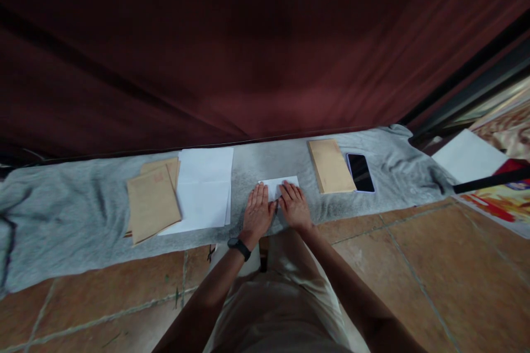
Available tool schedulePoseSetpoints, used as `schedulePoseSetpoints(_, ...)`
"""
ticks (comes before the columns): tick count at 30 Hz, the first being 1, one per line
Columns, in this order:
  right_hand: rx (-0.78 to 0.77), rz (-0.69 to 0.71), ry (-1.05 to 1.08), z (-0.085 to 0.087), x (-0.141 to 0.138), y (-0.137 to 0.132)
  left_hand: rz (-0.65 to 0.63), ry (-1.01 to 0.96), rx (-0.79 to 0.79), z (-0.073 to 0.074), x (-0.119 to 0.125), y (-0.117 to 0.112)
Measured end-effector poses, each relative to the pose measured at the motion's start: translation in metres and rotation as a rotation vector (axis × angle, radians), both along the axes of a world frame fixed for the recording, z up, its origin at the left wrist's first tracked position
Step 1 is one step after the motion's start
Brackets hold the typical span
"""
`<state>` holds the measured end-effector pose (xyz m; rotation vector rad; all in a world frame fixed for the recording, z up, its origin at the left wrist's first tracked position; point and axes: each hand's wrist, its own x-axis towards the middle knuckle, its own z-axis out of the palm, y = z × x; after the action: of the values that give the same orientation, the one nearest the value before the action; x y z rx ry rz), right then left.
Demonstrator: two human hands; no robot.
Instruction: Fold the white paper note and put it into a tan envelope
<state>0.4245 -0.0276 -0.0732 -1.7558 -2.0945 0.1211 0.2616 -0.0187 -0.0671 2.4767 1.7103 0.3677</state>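
A small folded white paper lies in front of me on a grey cloth. My left hand rests flat on its left part, fingers stretched forward. On its right part lies my right hand, palm down with the fingers extended. Both thumbs come close together at the near edge, and the hands cover much of the sheet. Left of my hands is a stack of larger white sheets with a crease across the top one. Several brown envelopes overlap that stack's left side.
A neat stack of brown envelopes sits to the right, with a phone beside it. The grey cloth covers a long narrow surface against a dark red curtain. Another white sheet is at far right, above tiled floor.
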Motion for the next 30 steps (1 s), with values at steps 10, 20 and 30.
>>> schedulePoseSetpoints(10, 0.005, -0.074, -0.061, -0.004, 0.024, 0.009, -0.01, 0.006, 0.019, -0.002, 0.0, -0.001)
schedulePoseSetpoints(20, 0.029, -0.136, -0.031, 0.001, 0.024, 0.005, 0.005, -0.026, 0.048, -0.008, 0.0, 0.0)
schedulePoseSetpoints(30, -0.019, 0.067, -0.004, 0.002, -0.022, 0.0, 0.0, -0.026, 0.019, -0.003, -0.003, -0.003)
